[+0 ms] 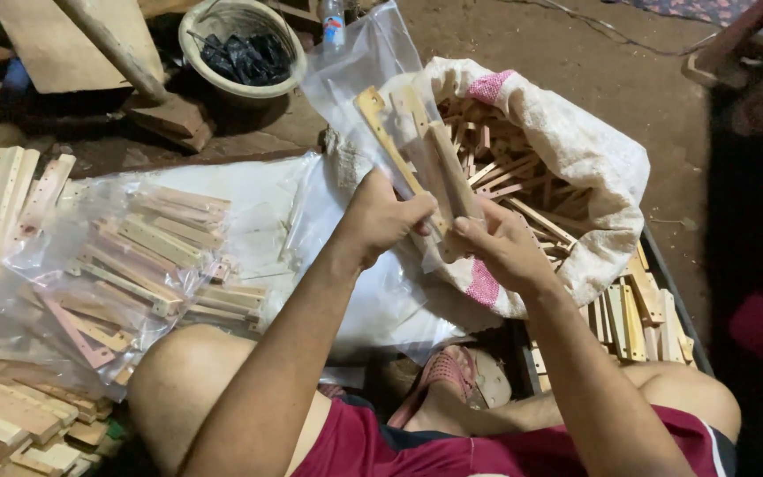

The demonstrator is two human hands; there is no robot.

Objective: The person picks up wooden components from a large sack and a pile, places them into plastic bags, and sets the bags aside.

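Left hand [381, 216] and right hand [501, 243] both clasped a bundle of wooden strips [421, 155]; its long axis rose from the fingers, inside a clear plastic bag [355, 75].

Centre frame: left hand [381, 216] and right hand [501, 243] both grip a bundle of flat wooden sticks [417, 150] standing inside a clear plastic bag [355, 71]. Right of centre, an open white sack [567, 141] holds more loose sticks; at left lie filled bags of sticks [134, 256]. Upper left, a pale bucket [240, 44] with dark contents sits on the dirt floor.
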